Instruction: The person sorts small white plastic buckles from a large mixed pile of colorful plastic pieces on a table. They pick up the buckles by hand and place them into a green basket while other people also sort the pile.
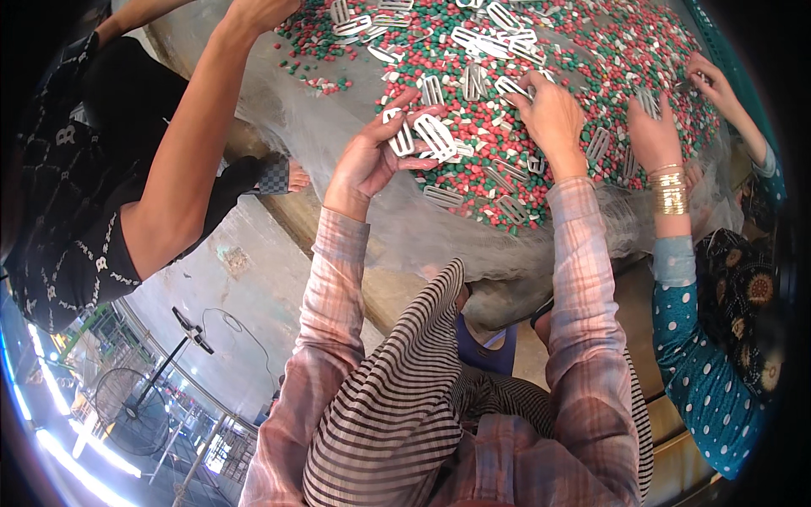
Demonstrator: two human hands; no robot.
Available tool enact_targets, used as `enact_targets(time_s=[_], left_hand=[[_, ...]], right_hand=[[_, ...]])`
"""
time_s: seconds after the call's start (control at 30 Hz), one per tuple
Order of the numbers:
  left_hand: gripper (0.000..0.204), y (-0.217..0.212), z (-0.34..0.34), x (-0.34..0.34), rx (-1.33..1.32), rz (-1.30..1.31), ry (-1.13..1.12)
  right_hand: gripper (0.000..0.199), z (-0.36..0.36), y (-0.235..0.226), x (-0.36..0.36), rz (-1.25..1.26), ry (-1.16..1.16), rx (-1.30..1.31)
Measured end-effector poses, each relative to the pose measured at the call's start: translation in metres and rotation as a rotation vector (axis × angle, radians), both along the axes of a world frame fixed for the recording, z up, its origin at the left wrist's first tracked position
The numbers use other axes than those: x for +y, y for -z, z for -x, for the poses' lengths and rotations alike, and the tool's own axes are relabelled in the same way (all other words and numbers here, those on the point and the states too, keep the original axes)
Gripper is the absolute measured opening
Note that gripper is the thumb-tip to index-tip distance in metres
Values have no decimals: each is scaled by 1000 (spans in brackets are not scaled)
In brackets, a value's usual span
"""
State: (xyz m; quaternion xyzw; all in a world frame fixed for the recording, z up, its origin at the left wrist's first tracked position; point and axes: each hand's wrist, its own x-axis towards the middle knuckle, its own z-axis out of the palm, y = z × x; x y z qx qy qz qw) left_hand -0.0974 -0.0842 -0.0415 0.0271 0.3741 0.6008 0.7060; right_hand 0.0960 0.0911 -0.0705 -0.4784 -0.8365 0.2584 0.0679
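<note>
My left hand (361, 160) is turned palm up, fingers curled around a few white slotted strap buckles (435, 138). One of them lies under the thumb, another across the fingers. Over the heap, my right hand (555, 122) pinches a similar slotted buckle (508, 87) between thumb and fingertips. Beneath both hands spreads a layer of small red, green and white pellets (481, 144). Several more grey and white buckles (475, 83) lie scattered in it, some partly buried, with a denser cluster beyond my hands.
Thin translucent sheeting (338, 190) covers the table's near edge. At left, a co-worker's bare arm (186, 160) reaches over the table. On the right, a co-worker's hand with gold bangles (655, 139) holds a buckle; another hand (712, 84) is beyond. A standing fan (131, 410) is lower left.
</note>
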Motion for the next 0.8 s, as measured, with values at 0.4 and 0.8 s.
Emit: enact_targets(time_s=[0.4,0.8], left_hand=[[58,39,13,39,1276,404,112],[33,-18,-7,38,505,214,-39]], right_hand=[[39,2,6,12,812,113,572],[29,7,-40,-24,751,232,626]])
